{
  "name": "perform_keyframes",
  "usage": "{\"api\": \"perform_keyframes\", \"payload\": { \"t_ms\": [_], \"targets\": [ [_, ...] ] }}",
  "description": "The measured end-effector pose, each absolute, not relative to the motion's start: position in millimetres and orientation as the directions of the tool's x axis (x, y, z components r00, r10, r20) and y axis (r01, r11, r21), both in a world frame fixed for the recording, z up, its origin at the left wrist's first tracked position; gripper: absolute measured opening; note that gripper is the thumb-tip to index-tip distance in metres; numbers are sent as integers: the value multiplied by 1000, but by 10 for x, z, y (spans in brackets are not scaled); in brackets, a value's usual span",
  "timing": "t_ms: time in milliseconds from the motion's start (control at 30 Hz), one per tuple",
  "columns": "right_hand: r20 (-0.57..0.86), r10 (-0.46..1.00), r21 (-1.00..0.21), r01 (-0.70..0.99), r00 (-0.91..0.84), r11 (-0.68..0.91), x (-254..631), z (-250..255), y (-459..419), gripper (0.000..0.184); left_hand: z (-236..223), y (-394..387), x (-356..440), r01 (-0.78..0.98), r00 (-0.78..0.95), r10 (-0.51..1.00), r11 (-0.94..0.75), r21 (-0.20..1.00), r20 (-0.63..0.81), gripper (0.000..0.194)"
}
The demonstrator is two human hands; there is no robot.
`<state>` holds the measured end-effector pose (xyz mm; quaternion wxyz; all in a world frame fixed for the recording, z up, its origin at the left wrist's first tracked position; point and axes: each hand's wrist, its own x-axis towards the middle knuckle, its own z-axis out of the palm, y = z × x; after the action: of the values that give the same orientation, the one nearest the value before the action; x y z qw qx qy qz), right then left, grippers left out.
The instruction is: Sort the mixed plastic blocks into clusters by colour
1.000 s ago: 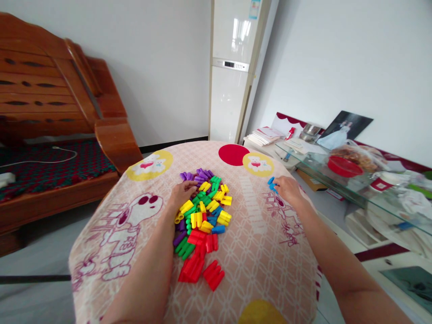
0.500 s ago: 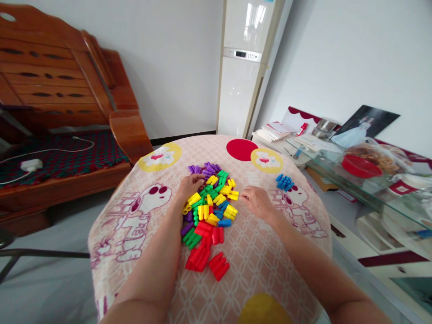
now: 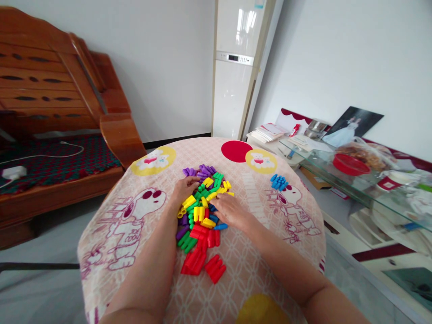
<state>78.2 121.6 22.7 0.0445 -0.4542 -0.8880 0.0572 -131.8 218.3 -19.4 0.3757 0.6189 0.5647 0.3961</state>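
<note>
A pile of plastic building blocks lies mid-table, with yellow blocks (image 3: 199, 214) and green blocks (image 3: 188, 242) among it. At its left edge is my left hand (image 3: 184, 188), its fingers bent together beside the purple blocks (image 3: 203, 172); whatever is between the fingertips is hidden. My right hand (image 3: 230, 209) reaches over the pile's right side, fingers stretched out and touching the yellow and blue pieces there. A blue block (image 3: 221, 227) shows just below that hand. Red blocks (image 3: 195, 262) make up the near end, one red block (image 3: 215, 268) lying slightly apart.
A patterned cloth (image 3: 270, 265) covers the round table. Near its right edge sits a separate cluster of blue blocks (image 3: 279, 182). A glass-topped cabinet (image 3: 313, 173) with a red bowl (image 3: 351, 164) stands to the right, a wooden bench (image 3: 116, 130) to the left.
My right hand has moved left from beside the pile onto its right side, covering some yellow and blue blocks. My left hand stays at the left edge. The whole view has shifted slightly.
</note>
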Motion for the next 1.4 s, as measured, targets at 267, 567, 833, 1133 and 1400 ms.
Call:
{"api": "perform_keyframes", "payload": {
  "t_ms": [267,567,833,1133,1400],
  "targets": [
    [25,814,-156,802,-581,577,848,245,1202,31,-235,2198,-1330,407,59,992,-126,905,112,34],
    [64,844,-116,836,-532,536,776,306,1224,23,-258,2214,-1343,462,50,986,-164,872,159,33],
    [170,929,-248,898,-329,364,1108,348,1308,19,-200,2185,-1320,454,43,989,-146,879,142,33],
    [270,962,-592,793,32,140,1799,343,1406,17,-245,2203,-1327,454,33,992,-125,882,124,35],
    [311,848,-246,898,429,-364,2468,396,1620,25,-205,2179,-1318,463,32,992,-126,877,126,32]
  ]
}}
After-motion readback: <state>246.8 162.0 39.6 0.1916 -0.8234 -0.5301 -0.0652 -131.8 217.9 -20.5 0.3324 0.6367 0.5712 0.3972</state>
